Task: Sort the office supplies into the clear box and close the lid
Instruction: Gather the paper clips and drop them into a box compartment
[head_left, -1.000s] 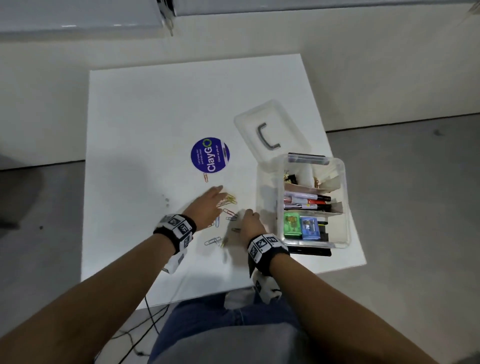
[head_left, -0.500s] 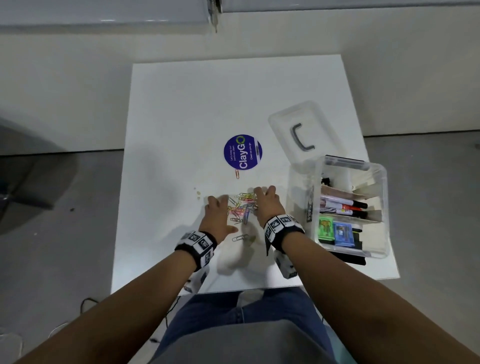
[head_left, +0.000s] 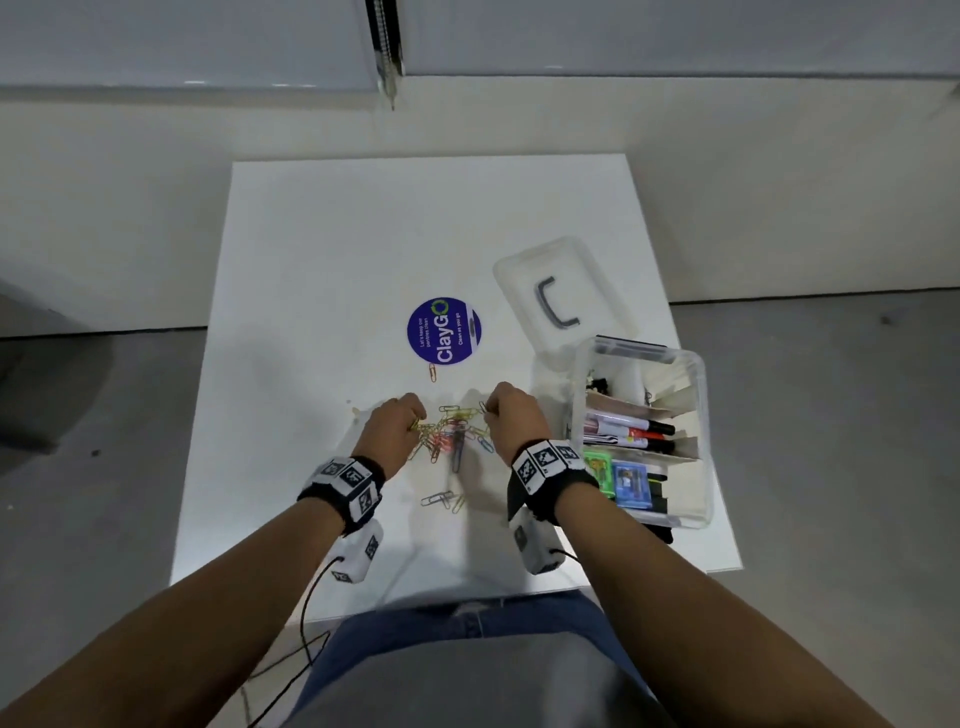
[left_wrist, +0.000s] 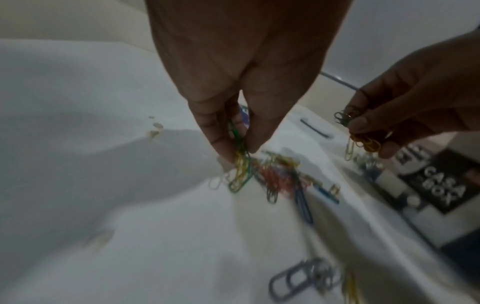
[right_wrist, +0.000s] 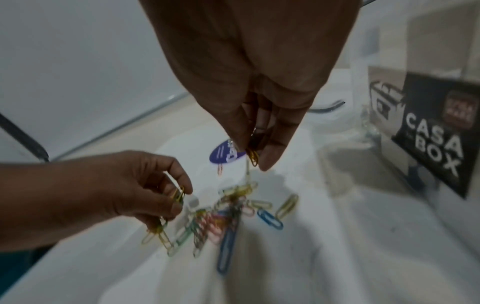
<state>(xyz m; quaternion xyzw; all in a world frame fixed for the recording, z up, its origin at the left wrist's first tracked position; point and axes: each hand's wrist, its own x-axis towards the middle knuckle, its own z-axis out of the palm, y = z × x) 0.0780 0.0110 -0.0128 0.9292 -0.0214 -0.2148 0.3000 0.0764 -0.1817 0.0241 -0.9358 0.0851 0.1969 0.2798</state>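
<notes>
A white square desk (head_left: 322, 249) stands on a grey floor (head_left: 93, 467) against a pale wall (head_left: 156, 135), under a window ledge whose frame (head_left: 384, 47) runs down at the top centre. At the left a dark shadow falls across the floor.

The person's left hand (head_left: 395, 428) has its grip closed, thumb and fingers pinching a few yellow and green paper clips (left_wrist: 240, 164) at the left edge of the pile. The heap of coloured paper clips (head_left: 452, 431) lies on the desk between the two hands, with a few stray clips (head_left: 441, 500) nearer the person and a single orange clip (head_left: 432, 372) just below a round blue ClayGo sticker (head_left: 444, 330).

The right hand (head_left: 511, 421) is lifted slightly, its grip closed too, pinching a small bunch of clips (right_wrist: 253, 156) that dangle from the fingertips.

Further right, the clear lid (head_left: 558, 296) with its grey handle lies flat on the desk, touching the far corner of the clear box (head_left: 698, 441). The box stands open at the desk's right edge and holds markers (head_left: 631, 431) and small green and blue packets (head_left: 618, 475) in cardboard-divided sections.
</notes>
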